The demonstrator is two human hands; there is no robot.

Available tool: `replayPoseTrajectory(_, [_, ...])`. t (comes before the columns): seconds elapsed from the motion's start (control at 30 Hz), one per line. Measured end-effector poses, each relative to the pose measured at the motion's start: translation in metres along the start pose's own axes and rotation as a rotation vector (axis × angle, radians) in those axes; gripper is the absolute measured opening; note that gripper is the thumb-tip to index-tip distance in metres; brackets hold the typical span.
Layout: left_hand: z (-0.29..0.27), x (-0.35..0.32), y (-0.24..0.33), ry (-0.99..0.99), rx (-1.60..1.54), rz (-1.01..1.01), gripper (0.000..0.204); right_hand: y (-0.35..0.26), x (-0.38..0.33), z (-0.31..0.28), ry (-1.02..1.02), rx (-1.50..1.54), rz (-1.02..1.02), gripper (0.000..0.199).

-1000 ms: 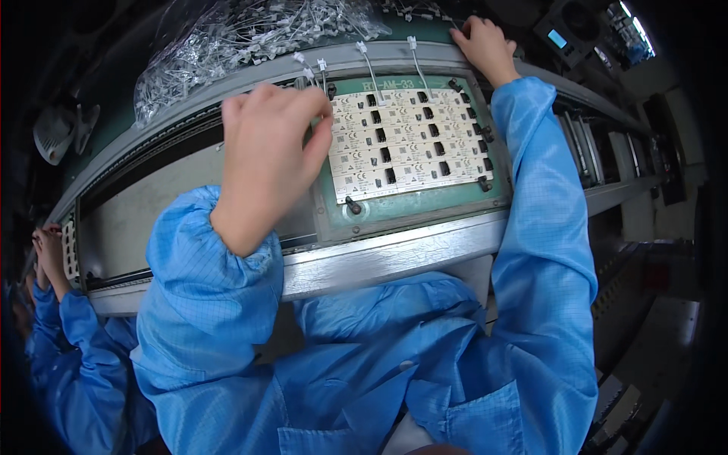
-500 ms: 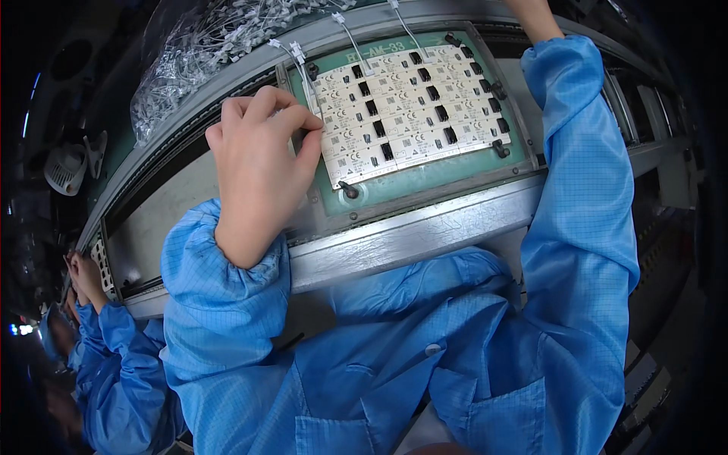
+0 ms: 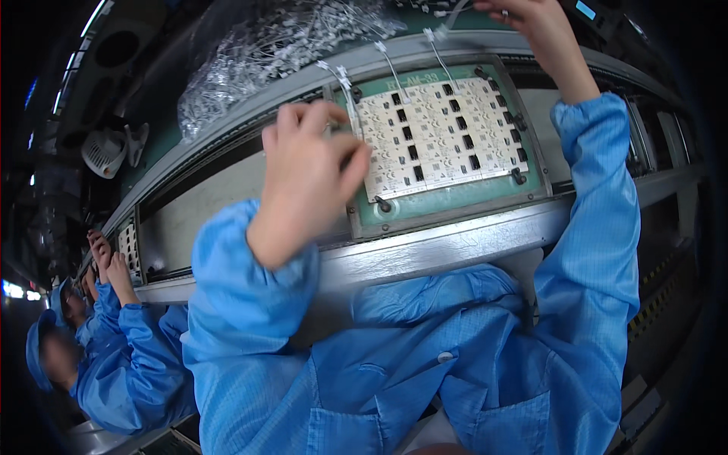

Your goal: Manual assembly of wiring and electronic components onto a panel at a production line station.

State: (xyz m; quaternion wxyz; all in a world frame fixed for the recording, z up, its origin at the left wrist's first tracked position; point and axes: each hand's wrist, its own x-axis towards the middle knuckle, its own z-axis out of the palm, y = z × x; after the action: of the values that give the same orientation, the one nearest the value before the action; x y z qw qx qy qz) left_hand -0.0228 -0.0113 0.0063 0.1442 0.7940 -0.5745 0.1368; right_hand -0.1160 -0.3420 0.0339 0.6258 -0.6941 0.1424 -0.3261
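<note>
A white panel of small circuit boards (image 3: pixel 444 133) with black parts lies in a green carrier frame (image 3: pixel 462 201) on a conveyor line. My left hand (image 3: pixel 307 178) hovers at the panel's left edge, fingers pinched on a thin white wire with a connector (image 3: pixel 345 87). My right hand (image 3: pixel 531 23) is raised beyond the panel's far edge, pinching another white wire (image 3: pixel 447 19). Two more white wires (image 3: pixel 390 64) stick up from the panel's far side. Both forearms wear blue sleeves.
A clear bag of white wires (image 3: pixel 280 45) lies behind the line. A grey metal rail (image 3: pixel 455 243) runs along the near side. At the left another person in blue (image 3: pixel 114 341) works with hands on a further panel (image 3: pixel 125 246). A small white fan (image 3: pixel 106 152) sits far left.
The view has tilted, so the panel sits nearer the centre. My right hand has risen from the far edge holding a wire. My left hand's fingers have closed into a pinch at the panel's left edge.
</note>
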Motion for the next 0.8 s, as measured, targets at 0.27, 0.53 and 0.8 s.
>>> replayPoseTrajectory(0.27, [0.016,0.078,-0.140,0.045,0.025,-0.132,0.018,0.017,-0.030,0.018,-0.188,-0.235,-0.082,0.019])
replayPoseTrajectory(0.53, [0.026,0.089,-0.153,0.184,-0.171,-0.152,0.017,0.015,-0.049,0.031,-0.419,-0.012,-0.113,0.022])
replayPoseTrajectory(0.8, [0.001,0.073,-0.118,0.600,-0.919,-0.302,0.007,0.019,-0.090,0.077,-0.480,-0.714,-0.360,0.012])
